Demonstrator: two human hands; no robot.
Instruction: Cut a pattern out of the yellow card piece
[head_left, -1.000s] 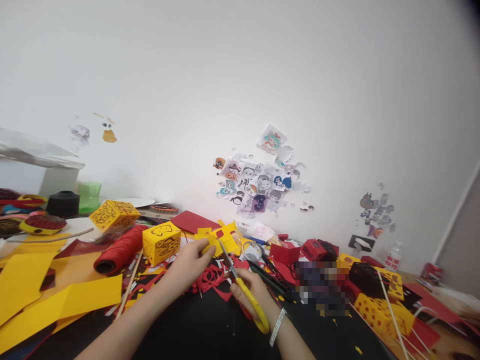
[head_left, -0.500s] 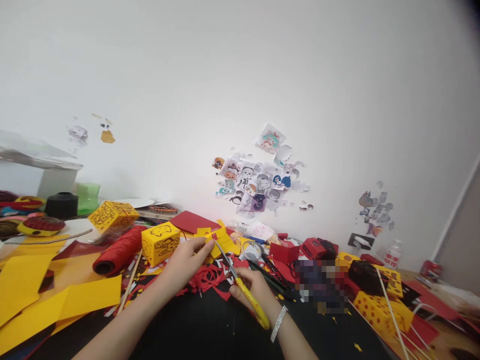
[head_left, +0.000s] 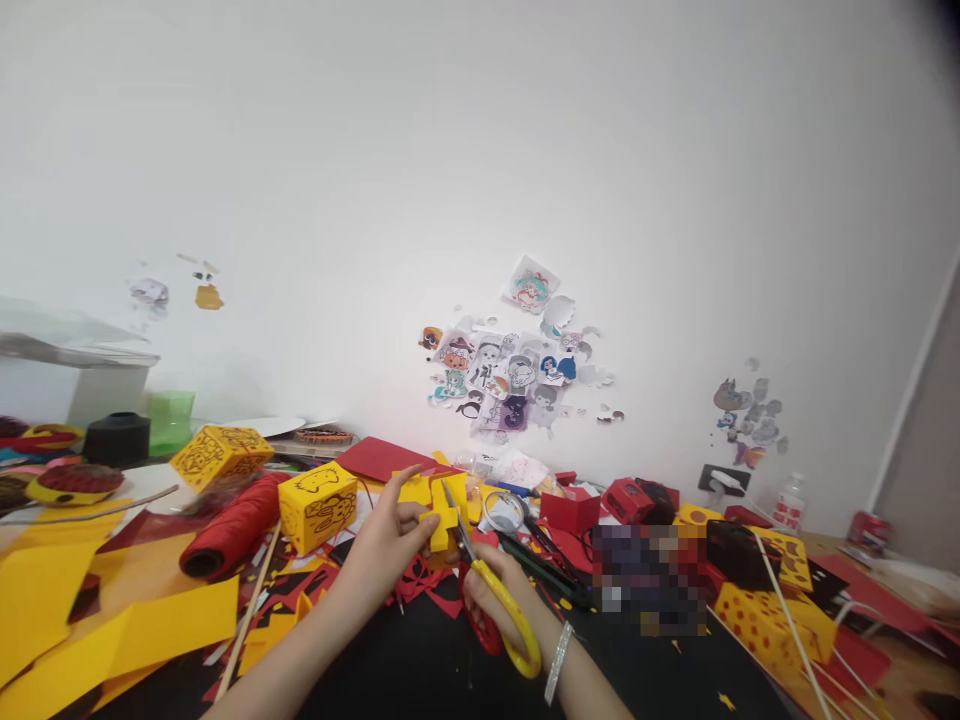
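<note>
Between the thumb and fingers of my left hand is a small piece of yellow paper with angular cut edges. Its index finger points up, off the paper. My right hand is wrapped round a pair of scissors with yellow and red handles. The scissor blades are parted and point up and to the left, right at the edge of the yellow paper. Red paper cut-outs lie on the black work surface just below the hands.
Left of my hands stand a yellow paper box with drawings and a red thread spool. Folded yellow paper covers the left side. A dark green-handled tool and yellow boxes are at right, with a wooden stick leaning there.
The scissors have opened and both handles now show. My left index finger has lifted, and more of the yellow paper is visible. Yellow scraps now show beside my left forearm.
</note>
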